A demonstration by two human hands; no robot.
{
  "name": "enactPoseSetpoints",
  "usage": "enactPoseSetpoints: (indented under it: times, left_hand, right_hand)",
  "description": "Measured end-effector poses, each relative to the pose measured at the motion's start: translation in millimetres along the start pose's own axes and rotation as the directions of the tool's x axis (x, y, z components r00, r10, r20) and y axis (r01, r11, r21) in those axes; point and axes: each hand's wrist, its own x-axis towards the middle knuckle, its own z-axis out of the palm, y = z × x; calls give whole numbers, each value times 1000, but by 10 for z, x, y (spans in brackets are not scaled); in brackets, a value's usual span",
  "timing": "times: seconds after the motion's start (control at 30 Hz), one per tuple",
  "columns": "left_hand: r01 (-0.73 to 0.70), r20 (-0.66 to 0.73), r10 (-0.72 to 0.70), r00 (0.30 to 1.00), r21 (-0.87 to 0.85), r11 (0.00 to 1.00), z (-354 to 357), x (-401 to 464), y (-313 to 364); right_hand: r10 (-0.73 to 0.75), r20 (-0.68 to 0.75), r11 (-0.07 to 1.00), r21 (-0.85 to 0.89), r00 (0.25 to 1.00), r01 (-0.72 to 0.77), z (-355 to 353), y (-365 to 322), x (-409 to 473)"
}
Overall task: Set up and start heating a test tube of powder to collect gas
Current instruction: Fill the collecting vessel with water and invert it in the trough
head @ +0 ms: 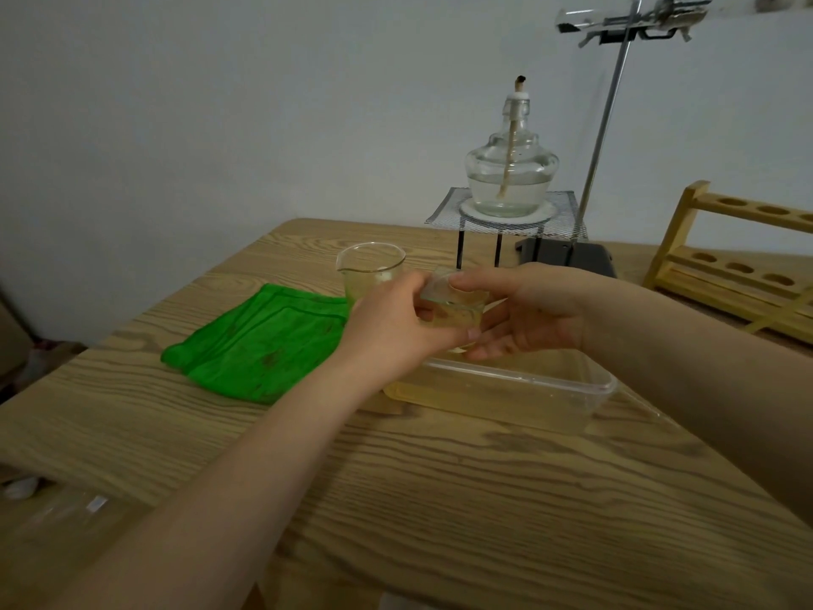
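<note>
Both hands hold a small clear glass container (457, 308) with yellowish liquid, just above the far left end of a clear plastic tub (550, 389) of yellowish water. My left hand (391, 328) grips its left side; my right hand (528, 310) holds its right side, thumb on the rim. A glass spirit lamp (510, 169), wick unlit, stands on wire gauze (567, 213) over a tripod. High at the top right, a test tube (576, 17) with dark powder at its left end lies nearly level in a clamp on the retort stand (602, 125).
An empty glass beaker (371, 268) stands just behind my left hand. A crumpled green cloth (259, 345) lies to the left on the wooden table (440, 477). A wooden test tube rack (739, 261) sits at the right edge. The stand's dark base (585, 257) is behind the tub.
</note>
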Motion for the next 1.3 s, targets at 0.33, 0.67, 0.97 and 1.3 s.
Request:
enactPoseSetpoints:
  times: [0.33,0.67,0.97,1.3]
  left_hand:
    - [44,88,-41,995,-34,998,-145,-35,61]
    - [70,-73,-102,992,-351,934,-423,-105,134]
    - [102,31,-97,995,-353,930,-265,34,213]
    - [-185,162,184,970,-6,983,-244,26,194]
  right_hand:
    - [-101,-82,992,-80,992,94,21,31,-39]
    - [-879,250,-136,-948,405,289,-67,176,-104]
    - [-817,543,-494,-832,194,251,-168,208,28]
    - [-824,536,-484,-834,181,266,-198,221,31]
